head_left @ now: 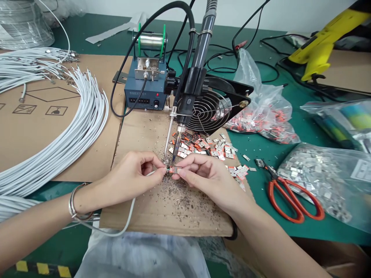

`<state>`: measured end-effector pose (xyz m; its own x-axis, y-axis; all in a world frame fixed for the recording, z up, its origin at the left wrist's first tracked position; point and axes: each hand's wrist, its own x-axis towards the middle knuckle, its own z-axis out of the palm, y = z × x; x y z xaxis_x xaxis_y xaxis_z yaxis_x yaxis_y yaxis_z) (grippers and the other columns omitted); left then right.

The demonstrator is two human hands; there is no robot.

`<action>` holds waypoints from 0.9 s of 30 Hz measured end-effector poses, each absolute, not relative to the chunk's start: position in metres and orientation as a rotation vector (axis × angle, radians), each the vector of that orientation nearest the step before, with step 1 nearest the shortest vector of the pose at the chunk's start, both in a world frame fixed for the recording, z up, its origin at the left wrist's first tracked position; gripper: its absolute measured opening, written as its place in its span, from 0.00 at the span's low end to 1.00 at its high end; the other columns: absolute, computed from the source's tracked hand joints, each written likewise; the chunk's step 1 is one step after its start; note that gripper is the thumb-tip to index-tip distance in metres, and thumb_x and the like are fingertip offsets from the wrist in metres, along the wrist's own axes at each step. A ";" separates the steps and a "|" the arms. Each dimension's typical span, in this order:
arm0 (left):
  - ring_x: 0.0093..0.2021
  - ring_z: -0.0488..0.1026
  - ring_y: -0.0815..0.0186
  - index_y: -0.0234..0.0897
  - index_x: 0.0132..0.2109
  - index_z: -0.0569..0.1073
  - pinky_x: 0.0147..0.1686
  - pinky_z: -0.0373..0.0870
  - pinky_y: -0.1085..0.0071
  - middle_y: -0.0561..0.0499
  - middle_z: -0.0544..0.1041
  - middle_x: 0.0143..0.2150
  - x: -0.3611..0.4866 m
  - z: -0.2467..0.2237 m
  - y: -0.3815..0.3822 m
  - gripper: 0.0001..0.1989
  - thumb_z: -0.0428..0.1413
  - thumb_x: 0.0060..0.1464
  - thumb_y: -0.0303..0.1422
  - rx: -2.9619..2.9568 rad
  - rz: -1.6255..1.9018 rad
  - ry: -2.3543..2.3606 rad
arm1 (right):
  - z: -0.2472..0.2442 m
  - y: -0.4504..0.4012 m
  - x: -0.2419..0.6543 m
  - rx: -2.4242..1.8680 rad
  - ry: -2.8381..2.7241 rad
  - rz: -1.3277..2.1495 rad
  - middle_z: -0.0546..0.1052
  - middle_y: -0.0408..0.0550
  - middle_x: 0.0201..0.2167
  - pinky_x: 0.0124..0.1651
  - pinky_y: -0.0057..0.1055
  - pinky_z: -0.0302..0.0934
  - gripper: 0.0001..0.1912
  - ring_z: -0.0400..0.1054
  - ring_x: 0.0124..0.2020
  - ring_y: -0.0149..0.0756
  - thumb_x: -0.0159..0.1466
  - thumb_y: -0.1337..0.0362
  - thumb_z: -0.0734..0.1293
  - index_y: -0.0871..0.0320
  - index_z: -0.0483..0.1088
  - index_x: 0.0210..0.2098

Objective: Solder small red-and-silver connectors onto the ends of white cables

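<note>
My left hand (145,170) pinches the end of a white cable (131,210), which hangs below it in a loop toward the left. Between thumb and fingers, my right hand (199,172) grips a small USB connector (174,170) with an orange part. Cable end and connector meet just under the tip of a mounted soldering iron (175,152). A thin metal solder feed tube (169,139) comes down beside the tip. Whether the tip touches the joint I cannot tell. Dark solder specks cover the cardboard (130,139) beneath my hands.
Loose connectors (216,148) lie in a pile behind my right hand. A blue solder feeder (145,88) and a fan (207,110) stand behind. White cables (95,116) fill the left. Red-handled scissors (295,200), bags of parts (315,173) and a yellow tool (324,42) are right.
</note>
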<state>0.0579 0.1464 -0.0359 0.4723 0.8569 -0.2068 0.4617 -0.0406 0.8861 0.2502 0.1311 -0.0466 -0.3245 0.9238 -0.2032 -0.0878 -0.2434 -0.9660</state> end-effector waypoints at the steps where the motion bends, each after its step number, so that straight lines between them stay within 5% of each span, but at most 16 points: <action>1: 0.20 0.54 0.74 0.35 0.32 0.74 0.19 0.51 0.77 0.58 0.58 0.18 0.058 -0.036 0.146 0.08 0.53 0.53 0.35 1.677 0.473 1.149 | -0.047 0.131 0.250 -1.111 -1.214 1.678 0.77 0.44 0.25 0.24 0.19 0.60 0.03 0.72 0.27 0.28 0.56 0.67 0.70 0.59 0.71 0.30; 19: 0.20 0.53 0.74 0.34 0.31 0.74 0.19 0.50 0.78 0.58 0.58 0.18 0.058 -0.035 0.148 0.09 0.53 0.53 0.34 1.685 0.456 1.156 | -0.049 0.130 0.249 -1.133 -1.235 1.635 0.78 0.45 0.25 0.30 0.20 0.63 0.05 0.73 0.29 0.29 0.53 0.69 0.69 0.60 0.70 0.30; 27: 0.21 0.55 0.74 0.32 0.32 0.73 0.20 0.51 0.78 0.57 0.61 0.20 0.056 -0.034 0.149 0.10 0.53 0.54 0.35 1.655 0.347 1.083 | -0.048 0.129 0.251 -1.185 -1.407 1.587 0.77 0.48 0.25 0.25 0.22 0.59 0.04 0.69 0.24 0.28 0.54 0.66 0.68 0.61 0.70 0.29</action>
